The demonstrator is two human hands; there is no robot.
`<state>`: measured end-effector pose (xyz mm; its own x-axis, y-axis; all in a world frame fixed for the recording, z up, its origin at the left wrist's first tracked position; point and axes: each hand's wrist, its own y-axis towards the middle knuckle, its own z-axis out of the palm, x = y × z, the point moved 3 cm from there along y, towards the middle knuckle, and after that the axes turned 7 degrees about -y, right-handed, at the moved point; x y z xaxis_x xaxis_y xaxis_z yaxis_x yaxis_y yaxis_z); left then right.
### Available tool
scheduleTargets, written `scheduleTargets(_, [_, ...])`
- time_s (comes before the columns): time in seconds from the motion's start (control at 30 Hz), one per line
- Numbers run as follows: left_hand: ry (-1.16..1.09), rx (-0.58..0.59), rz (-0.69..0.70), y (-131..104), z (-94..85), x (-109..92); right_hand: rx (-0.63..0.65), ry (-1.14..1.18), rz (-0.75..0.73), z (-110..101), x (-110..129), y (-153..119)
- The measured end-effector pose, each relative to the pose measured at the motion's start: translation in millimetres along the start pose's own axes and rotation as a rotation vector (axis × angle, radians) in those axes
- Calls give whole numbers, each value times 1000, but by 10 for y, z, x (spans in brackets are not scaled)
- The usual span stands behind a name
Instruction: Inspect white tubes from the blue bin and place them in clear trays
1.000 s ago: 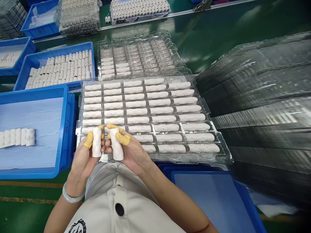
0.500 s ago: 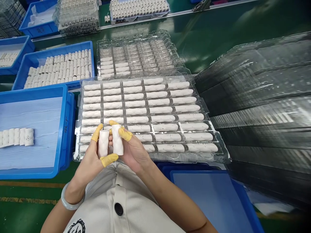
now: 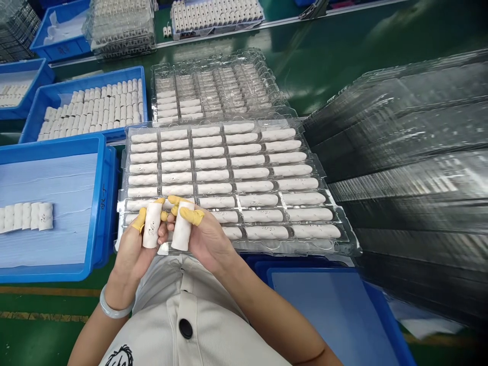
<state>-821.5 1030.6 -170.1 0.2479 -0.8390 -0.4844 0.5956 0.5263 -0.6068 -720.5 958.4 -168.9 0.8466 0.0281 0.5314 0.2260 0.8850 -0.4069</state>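
Observation:
My left hand (image 3: 133, 246) is closed on a short white tube-like piece (image 3: 152, 226) with dark script on its face. In my right hand (image 3: 206, 229) is another white tube-like piece (image 3: 183, 227), its visible side plain. Both pieces stand nearly upright, side by side and apart, over the near edge of a clear plastic tray (image 3: 272, 247). Yellow finger cots cover several of my fingertips. Rows of similar white pieces (image 3: 263, 201) lie in the tray's slots, a few with dark script. My hands hide some of the near left slots.
To the left, a blue bin (image 3: 99, 203) holds a short row of white pieces (image 3: 26, 217). Behind it stands a fuller blue bin (image 3: 143, 96). A partly filled clear tray (image 3: 229, 86) lies farther back. Tall stacked clear trays (image 3: 415, 168) rise on the right, above a blue bin (image 3: 324, 315).
My left hand has turned its piece so that the script shows, and moved slightly left. The piece in my right hand has tilted and dropped a little. The trays and bins stay put.

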Motion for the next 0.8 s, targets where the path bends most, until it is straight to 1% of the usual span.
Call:
scheduleTargets(0.1, [12, 35, -33, -1, 37, 9, 3, -78, -3, 13, -20, 0])
scheduleTargets(0.17, [74, 55, 3, -7, 53, 30, -17, -150, -22, 18, -43, -2])
scheduleTargets(0.2, [120, 44, 53, -14, 50, 41, -45, -189, -35, 17, -57, -5])
scheduleTargets(0.27, [246, -20, 182, -42, 25, 67, -125, -268, -69, 7, -85, -12])
scheduleTargets(0.33, [433, -75, 312, -82, -3, 85, -193, -332, -92, -3, -102, -18])
scheduleTargets(0.37, [549, -80, 375, -102, -10, 86, -209, -362, -105, -7, -98, -19])
scheduleTargets(0.43, [763, -47, 481, -133, -15, 68, -204, -407, -125, -24, -53, -23])
scheduleTargets(0.5, [882, -8, 527, -143, -29, 27, -178, -453, -142, -69, 68, -37])
scheduleTargets(0.57, [884, -3, 501, -135, -64, -31, -183, -542, -191, -168, 297, -62])
scheduleTargets(0.6, [860, -19, 487, -131, -85, -66, -210, -619, -232, -242, 460, -74])
scheduleTargets(0.63, [828, -43, 486, -130, -106, -103, -265, -735, -292, -330, 656, -84])
scheduleTargets(0.67, [794, -69, 493, -132, -124, -140, -325, -880, -353, -424, 877, -87])
scheduleTargets(0.7, [758, -93, 506, -136, -141, -172, -411, -1070, -423, -521, 1120, -83])
scheduleTargets(0.73, [724, -114, 519, -140, -157, -197, -529, -1310, -507, -614, 1376, -71])
scheduleTargets(0.77, [694, -131, 529, -143, -172, -214, -622, -1397, -561, -715, 1623, -43])
scheduleTargets(0.8, [664, -141, 532, -143, -188, -221, -685, -1455, -605, -809, 1854, 2])
